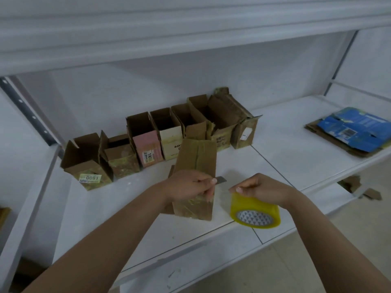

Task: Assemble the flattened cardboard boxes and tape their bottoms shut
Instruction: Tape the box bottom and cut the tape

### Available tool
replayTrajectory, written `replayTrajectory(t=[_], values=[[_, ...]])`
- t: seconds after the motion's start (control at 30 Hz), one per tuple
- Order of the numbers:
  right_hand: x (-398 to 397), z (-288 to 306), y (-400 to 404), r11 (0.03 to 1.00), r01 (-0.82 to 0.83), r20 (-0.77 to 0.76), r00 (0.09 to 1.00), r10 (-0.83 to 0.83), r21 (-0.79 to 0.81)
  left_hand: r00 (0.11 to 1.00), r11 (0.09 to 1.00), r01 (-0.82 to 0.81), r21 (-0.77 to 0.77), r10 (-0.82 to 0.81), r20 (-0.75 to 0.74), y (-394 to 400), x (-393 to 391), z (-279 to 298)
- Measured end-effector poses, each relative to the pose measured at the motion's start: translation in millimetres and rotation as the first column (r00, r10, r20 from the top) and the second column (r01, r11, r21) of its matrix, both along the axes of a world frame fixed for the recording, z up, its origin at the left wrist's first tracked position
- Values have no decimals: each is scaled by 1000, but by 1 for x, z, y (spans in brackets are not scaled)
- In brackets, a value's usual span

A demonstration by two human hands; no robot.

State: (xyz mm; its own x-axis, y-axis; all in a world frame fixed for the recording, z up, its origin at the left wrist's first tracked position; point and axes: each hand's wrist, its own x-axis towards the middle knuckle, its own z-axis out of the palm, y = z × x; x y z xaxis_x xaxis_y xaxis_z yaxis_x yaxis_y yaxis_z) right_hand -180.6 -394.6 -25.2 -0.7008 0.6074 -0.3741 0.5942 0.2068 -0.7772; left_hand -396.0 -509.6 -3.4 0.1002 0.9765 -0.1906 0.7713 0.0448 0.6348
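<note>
A brown cardboard box (pixel 195 163) lies bottom-up on the white shelf (pixel 285 144), its closed flaps facing me. My left hand (pixel 188 185) rests on the box and grips a small cutter whose grey blade (pixel 221 179) sticks out to the right. My right hand (pixel 266 188) holds a roll of yellow tape (pixel 255 212) just right of the box, above the shelf's front edge. A clear strip of tape seems to stretch from the roll to the box's near end.
Several assembled open boxes (pixel 148 142) stand in a row along the back of the shelf. A flattened blue-printed carton (pixel 351 132) lies on the shelf at far right. Cardboard scraps (pixel 357 187) lie on the floor below. An upper shelf (pixel 169 28) overhangs.
</note>
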Motion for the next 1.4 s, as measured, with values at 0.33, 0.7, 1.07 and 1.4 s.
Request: replayTrajectory(t=[0.33,0.7,1.07,1.4], values=[[-7,12,-16,936,73,154,979,-134,344,803,983,13,-185,-121,-583,30,41,14],[32,3,-13,934,357,-51,933,-356,5,913,944,-326,-56,329,240,10,1,-6],[9,-6,-12,938,345,-128,932,-339,26,745,904,-364,223,427,-512,17,61,-15],[-9,7,-18,939,323,-244,926,-288,118,483,397,-873,283,784,390,-17,-15,-23]])
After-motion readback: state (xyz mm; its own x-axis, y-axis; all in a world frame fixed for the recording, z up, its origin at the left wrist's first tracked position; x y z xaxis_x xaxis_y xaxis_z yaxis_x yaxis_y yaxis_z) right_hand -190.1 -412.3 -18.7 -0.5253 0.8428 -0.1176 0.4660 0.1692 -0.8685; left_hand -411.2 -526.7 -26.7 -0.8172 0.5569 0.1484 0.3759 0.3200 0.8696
